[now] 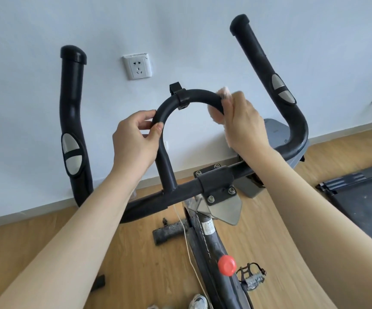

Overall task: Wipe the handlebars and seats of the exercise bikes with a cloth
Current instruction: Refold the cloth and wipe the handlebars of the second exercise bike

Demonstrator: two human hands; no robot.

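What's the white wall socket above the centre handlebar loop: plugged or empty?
Empty: the wall socket shows bare slots, no plug or cable in it.

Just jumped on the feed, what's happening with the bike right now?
A person stands over an exercise bike, working on its handlebars. The left hand grips the left side of the centre loop, apparently to steady it. The right hand holds a pinkish cloth against the loop's right side, blurred by motion. No hand is on the outer grips.
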